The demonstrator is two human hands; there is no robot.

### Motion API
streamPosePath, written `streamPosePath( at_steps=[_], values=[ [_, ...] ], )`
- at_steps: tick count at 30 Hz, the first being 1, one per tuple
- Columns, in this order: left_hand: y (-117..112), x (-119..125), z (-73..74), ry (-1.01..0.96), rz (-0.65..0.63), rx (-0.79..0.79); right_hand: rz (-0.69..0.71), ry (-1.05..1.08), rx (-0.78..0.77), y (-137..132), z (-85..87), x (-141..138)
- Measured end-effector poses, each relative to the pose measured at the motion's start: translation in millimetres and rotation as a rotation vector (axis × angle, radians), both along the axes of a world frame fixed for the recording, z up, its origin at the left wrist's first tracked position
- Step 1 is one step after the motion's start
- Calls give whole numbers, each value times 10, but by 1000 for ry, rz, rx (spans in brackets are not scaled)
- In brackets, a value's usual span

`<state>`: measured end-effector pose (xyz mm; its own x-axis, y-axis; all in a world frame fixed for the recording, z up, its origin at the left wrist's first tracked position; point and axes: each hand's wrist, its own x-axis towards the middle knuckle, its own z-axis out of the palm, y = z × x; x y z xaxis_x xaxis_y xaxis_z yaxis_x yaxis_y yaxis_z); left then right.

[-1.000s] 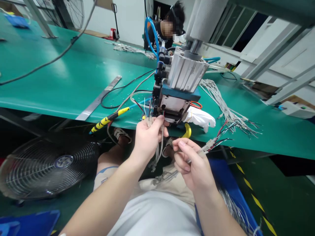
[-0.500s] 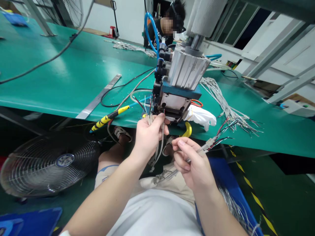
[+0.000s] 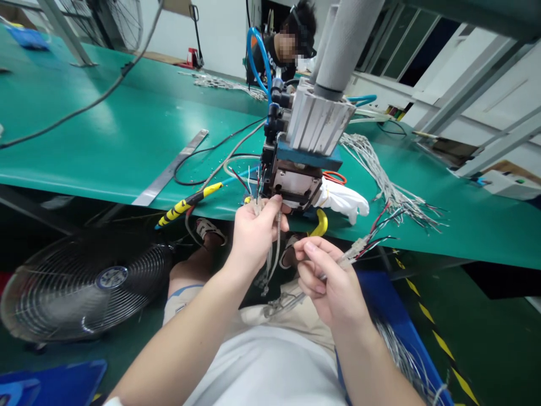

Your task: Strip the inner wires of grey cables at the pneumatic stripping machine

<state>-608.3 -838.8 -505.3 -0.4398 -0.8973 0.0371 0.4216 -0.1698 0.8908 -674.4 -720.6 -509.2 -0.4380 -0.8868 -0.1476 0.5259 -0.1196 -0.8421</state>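
My left hand (image 3: 257, 228) is closed on a grey cable (image 3: 278, 239), thumb and forefinger pinching it just under the pneumatic press (image 3: 298, 180). The cable's upper end at the press jaw is hidden by my fingertips. More thin wire ends (image 3: 249, 179) stick up past that hand. Lower and to the right, my right hand (image 3: 327, 276) is closed round a small bundle of grey cables (image 3: 349, 256). Stripped red, black and white wires (image 3: 378, 231) fan out from the bundle's upper end, and its other end hangs over my lap.
On the green table (image 3: 105, 158) lie a steel ruler (image 3: 171, 169), a pile of cables (image 3: 380, 175) and a white cloth (image 3: 344, 200). A floor fan (image 3: 84, 282) stands at left. Cables fill a blue bin (image 3: 393, 304) at lower right. Another person (image 3: 283, 45) is across the table.
The press jaw and its upper rod look slightly shifted, with more of the rod showing. Both hands keep their places and their hold on the cables.
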Motion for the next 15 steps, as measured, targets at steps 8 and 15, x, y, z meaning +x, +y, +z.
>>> streamPosePath(
  at_steps=[8,15],
  values=[
    [17,13,23,-21,8,9,-6,6,2,12,20,4],
    [256,249,-97,-53,-113,-49,-59,13,-18,-7,31,-1]
  ],
)
